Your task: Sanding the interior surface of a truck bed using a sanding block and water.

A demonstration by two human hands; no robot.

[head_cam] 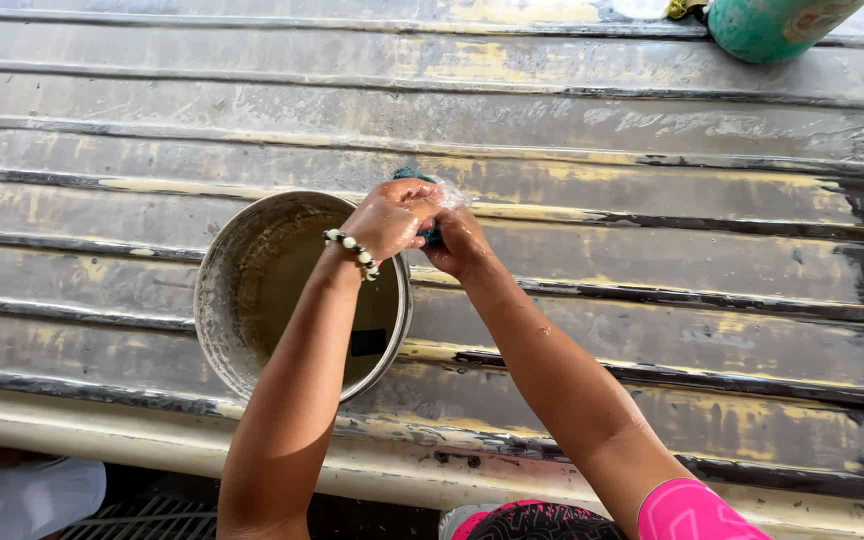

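Both my hands are bunched up together over the far rim of the metal pot point(252, 290), squeezing a blue sponge point(414, 176) w/ suds on it. My left hand point(390, 217) is curled over the top, fingers pressed tight around it, and my right hand point(457, 243) is clamped on from the other side, so only a bit of blue pokes out up top and btwn the two. There's a white foamy/clear bit right at my right knuckles, can't tell exactly what it is.

Beaded bracelet point(352, 248) on my left wrist, white and dark beads. The pot sits on the ribbed metal bench point(652, 260), which is wet and streaky w/ yellowish patches. Pot's got murky brownish water in it, and the inner wall is scuffed and grimy.

Far right corner of the bench there's a teal container point(767, 25), well apart from my hands. Bottom left, below the bench edge, a white shoe point(37, 495) shows.
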